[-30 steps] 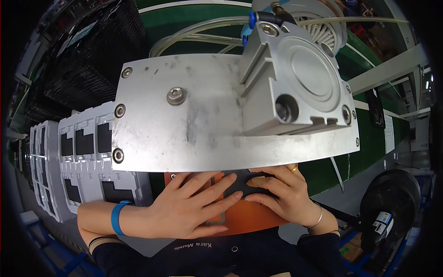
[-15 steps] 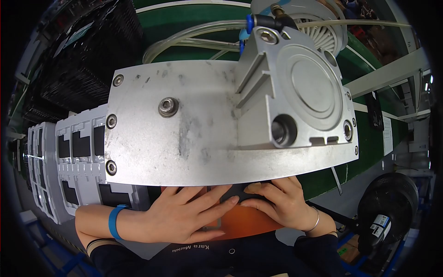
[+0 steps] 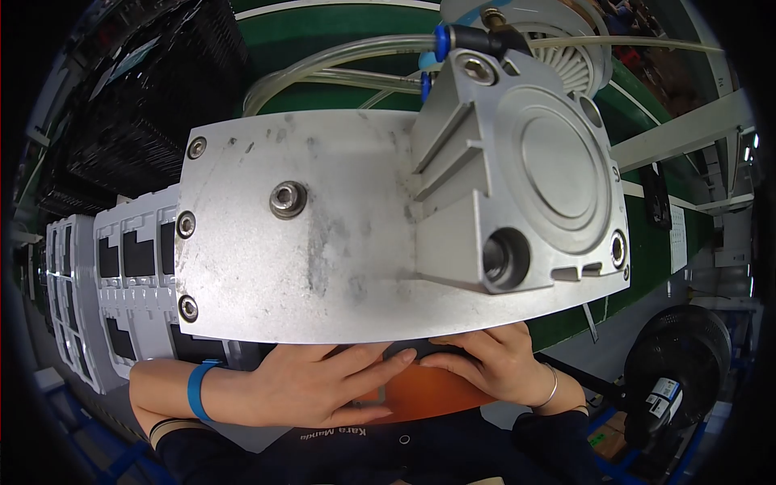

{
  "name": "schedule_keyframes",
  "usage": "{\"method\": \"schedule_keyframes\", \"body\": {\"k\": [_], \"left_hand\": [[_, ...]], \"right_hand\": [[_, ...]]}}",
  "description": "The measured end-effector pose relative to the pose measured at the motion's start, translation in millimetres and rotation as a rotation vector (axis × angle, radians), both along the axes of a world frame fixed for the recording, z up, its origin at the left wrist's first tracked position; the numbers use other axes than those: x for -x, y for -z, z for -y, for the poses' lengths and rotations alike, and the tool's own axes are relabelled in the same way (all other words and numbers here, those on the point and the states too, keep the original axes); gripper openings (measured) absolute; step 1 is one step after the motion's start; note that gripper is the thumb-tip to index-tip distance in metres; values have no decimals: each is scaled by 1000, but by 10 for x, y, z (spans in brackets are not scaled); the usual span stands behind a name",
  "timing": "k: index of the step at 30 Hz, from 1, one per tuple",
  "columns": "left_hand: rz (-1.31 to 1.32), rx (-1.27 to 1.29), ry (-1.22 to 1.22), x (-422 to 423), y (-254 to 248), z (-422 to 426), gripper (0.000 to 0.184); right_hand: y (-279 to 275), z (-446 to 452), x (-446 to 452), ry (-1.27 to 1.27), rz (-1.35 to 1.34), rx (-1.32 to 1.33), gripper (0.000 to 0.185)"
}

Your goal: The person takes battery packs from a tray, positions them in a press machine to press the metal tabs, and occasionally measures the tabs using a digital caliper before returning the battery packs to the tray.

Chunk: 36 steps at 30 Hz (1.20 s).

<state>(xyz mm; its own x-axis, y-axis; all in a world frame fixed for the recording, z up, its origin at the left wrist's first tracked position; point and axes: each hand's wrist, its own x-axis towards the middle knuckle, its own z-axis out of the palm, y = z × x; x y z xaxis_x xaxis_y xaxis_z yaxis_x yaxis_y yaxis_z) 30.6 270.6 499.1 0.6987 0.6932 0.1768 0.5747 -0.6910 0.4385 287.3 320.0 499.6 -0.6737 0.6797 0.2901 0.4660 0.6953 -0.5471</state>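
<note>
My left hand [image 3: 319, 388], with a blue wristband, lies palm down over an orange surface [image 3: 440, 394]. Its fingers are stretched out and apart, some tips hidden beneath the metal plate [image 3: 250, 275]. My right hand [image 3: 493, 364], wearing a thin bracelet, has its fingers bent around the edge of a dark flat piece [image 3: 414, 346]. The plate hides most of that piece, and its kind cannot be made out. One left fingertip touches or nearly touches it. Above both hands, a silver pneumatic cylinder [image 3: 558, 170] is mounted on the plate.
Clear air tubes [image 3: 347, 52] run behind the plate. Black crates [image 3: 153, 105] are stacked at the back left, with white trays [image 3: 133, 275] holding dark pieces below them. A black fan [image 3: 679, 364] stands at the right. A green work surface [image 3: 323, 16] extends behind.
The plate and cylinder appear slightly lower and larger in view, covering more of the fingertips. Both hands stay nearly in the same place, with the right fingers more hidden.
</note>
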Motion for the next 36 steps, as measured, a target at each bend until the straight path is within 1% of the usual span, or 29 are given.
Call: {"method": "schedule_keyframes", "body": {"k": [1,10,12,15,16,20,22,24,26,27,29,30,31,32,33,34,35,36], "left_hand": [[-30,11,-3,0,23,17,61],[-24,17,-13,-10,17,20,60],[-29,-3,-22,-18,10,15,59],[-28,-5,-35,-27,16,21,58],[-20,17,-41,-30,19,24,57],[-38,-28,-28,-32,-20,-9,57],[-13,5,-18,-20,-2,7,60],[-19,-1,-18,-18,1,9,60],[31,-40,-18,-16,32,19,60],[57,-108,-38,-28,29,26,59],[84,-132,-45,-23,55,52,58],[116,-151,-45,-12,42,72,58],[176,-132,-70,-13,-43,78,53],[167,-137,-81,14,-67,75,53],[232,-102,-100,30,-78,63,51],[304,-66,-113,36,-91,45,49],[360,-60,-118,42,-129,24,44],[366,-65,-106,43,-143,30,44]], "right_hand": [[3,2,-4,2,2,2,28],[0,2,0,15,-19,5,29],[-9,9,-10,0,3,66,29],[-38,-3,4,2,21,76,28],[-44,-9,8,1,20,70,28],[-69,-40,35,-16,12,40,26],[-42,-40,30,-24,-23,72,27],[-76,-51,31,-27,-4,133,27],[-95,-35,37,-14,22,151,28],[-114,-21,39,-25,14,145,28],[-157,12,30,29,-63,217,30],[-178,15,13,14,-72,216,30],[-198,8,-14,35,-90,247,32],[-215,-1,-51,60,-105,274,35],[-176,-8,-105,92,-180,416,38],[-210,-2,-119,197,-306,765,35],[-212,-63,-174,193,-356,915,33],[-206,-140,-242,192,-408,1062,32]]}}
